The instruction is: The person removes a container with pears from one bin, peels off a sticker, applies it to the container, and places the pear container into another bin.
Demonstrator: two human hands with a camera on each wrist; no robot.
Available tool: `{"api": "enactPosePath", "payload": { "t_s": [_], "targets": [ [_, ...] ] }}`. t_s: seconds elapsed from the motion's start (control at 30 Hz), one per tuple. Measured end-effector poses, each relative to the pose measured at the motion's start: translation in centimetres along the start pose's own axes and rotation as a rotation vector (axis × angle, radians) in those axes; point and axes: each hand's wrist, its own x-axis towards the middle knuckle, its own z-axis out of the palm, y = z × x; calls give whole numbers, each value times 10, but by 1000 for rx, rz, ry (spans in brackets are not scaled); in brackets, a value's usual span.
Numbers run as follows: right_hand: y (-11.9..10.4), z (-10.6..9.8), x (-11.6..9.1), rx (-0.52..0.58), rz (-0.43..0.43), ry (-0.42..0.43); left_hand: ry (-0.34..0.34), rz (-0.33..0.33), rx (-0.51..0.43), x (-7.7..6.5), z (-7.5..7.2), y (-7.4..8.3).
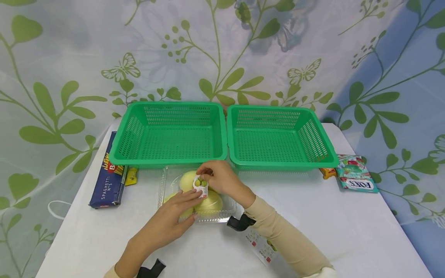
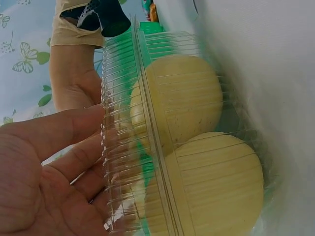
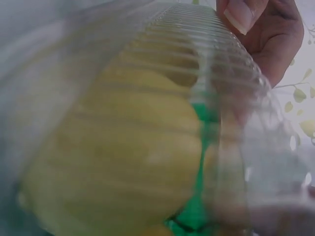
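A clear plastic clamshell box [image 1: 217, 219] with several pale yellow round fruits [image 1: 209, 202] inside lies on the table in front of the baskets. On its lid is a small white sticker [image 1: 204, 192] with a green fruit picture. My right hand [image 1: 222, 179] comes from the right and pinches the sticker's upper edge between thumb and forefinger. From the lower left, my left hand [image 1: 170, 216] rests on the lid, straight fingers touching the sticker's lower edge. In the left wrist view, the left fingers [image 2: 81, 152] lie along the top of the ribbed lid.
Two green baskets [image 1: 168, 161] [image 1: 281, 164] stand side by side behind the box. A blue spaghetti pack [image 1: 107, 185] and a yellow packet [image 1: 131, 176] lie left. A Fox's bag [image 1: 355, 173] and an orange packet [image 1: 328, 173] lie right. A printed sheet [image 1: 260, 247] lies under the right forearm.
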Motion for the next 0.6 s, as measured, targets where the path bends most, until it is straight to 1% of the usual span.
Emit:
{"api": "enactPosePath", "payload": {
  "t_s": [0.17, 0.37, 0.6],
  "targets": [
    [-1, 1, 0, -34, -16, 24, 7, 6, -2, 2, -2, 2],
    [-1, 2, 0, -73, -22, 35, 10, -18, -22, 4, -3, 3],
    [-2, 0, -1, -113, -39, 16, 20, -15, -43, 8, -2, 1]
  ]
}}
